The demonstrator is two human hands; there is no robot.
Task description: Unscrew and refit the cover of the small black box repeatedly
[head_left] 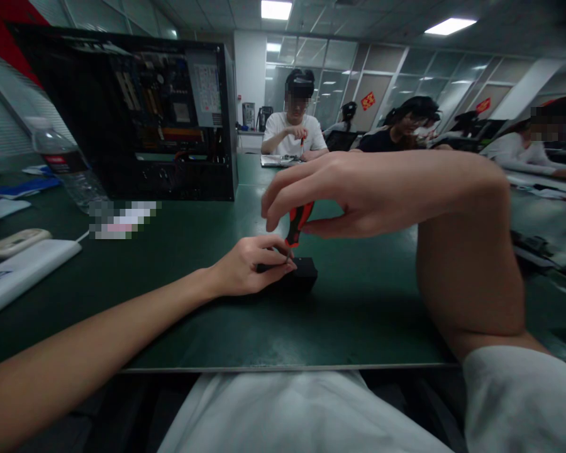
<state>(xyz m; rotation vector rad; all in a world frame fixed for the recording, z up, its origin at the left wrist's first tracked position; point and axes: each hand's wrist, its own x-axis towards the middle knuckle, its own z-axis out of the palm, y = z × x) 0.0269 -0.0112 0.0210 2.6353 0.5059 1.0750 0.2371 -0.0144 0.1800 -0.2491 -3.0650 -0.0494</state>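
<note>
My right hand (353, 195) grips a red-and-black screwdriver (299, 221) by its handle, fingers curled round it from above with the wrist bent high. The screwdriver stands nearly upright, slightly tilted, its thin shaft pointing down at the top of a small black box (305, 274). That box lies on the green table, partly covered by my left hand (257, 264). The thumb and fingertips of this hand close in a pinch around the low end of the shaft, right against the box's top. Whether a screw sits under the tip is hidden by my fingers.
An open black computer case (170, 119) stands at the back left of the green table (358, 314). Left of it are a plastic bottle (68, 167), a white power bank (28, 274) and a beige oval case (17, 243). Across the table, a person (295, 129) works with a screwdriver; others sit at right.
</note>
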